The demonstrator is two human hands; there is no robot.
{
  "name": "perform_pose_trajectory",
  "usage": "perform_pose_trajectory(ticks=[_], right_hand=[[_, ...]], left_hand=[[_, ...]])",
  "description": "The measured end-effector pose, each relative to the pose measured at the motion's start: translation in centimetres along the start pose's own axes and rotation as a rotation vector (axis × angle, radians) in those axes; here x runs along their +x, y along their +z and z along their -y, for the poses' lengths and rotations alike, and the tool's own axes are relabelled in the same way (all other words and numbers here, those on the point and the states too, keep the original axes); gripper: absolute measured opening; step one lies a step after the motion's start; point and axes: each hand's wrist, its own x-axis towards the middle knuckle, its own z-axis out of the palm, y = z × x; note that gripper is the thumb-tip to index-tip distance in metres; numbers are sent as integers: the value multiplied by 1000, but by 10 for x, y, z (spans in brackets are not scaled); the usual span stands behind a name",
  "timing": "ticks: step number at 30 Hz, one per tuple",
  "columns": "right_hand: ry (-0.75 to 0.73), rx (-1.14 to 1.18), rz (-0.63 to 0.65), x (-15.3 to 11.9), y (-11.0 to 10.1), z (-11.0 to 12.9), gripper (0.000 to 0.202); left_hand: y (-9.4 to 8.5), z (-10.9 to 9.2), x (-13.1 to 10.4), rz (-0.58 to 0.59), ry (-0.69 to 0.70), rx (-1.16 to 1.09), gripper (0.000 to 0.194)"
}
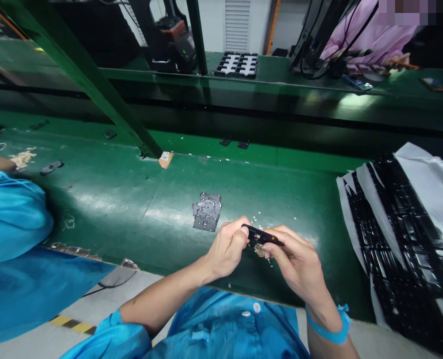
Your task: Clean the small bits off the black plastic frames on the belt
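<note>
Both hands at work on one small black part, which sits between them above the near side of the green worktop. Left grip: thumb and fingers pinched together on the part's left end. Right grip: clamped on the right end, thumb below, fingers behind. Part is tilted, slightly lower toward the right grip; inner detail too small to read. Heap of tan bits directly under the part, by the right thumb; cannot tell whether thumb and heap touch. Pale flecks lie scattered just beyond the two grips. Beyond and to the left of the left grip: overlapping pile of flat dark parts, near but apart from it. Well to the right of the right grip: glossy black trays with torn white sheeting. Risks, as judged: a squeeze from one side only could twist the part out of the pinch, dropping it onto the heap; a downward slip of the right thumb could scatter the bits; a leftward sweep of the left forearm or grip could knock the overlapping pile, since its pieces look loosely laid.
</note>
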Motion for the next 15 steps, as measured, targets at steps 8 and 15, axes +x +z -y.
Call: perform_pose_trajectory(ticks=[8,15], right_hand=[[35,47,-11,-3,1,-1,14],[118,112,-19,-5,1,-6,14]], left_hand=[[0,2,1,21,22,61,37],[-2,4,2,40,17,81,29]])
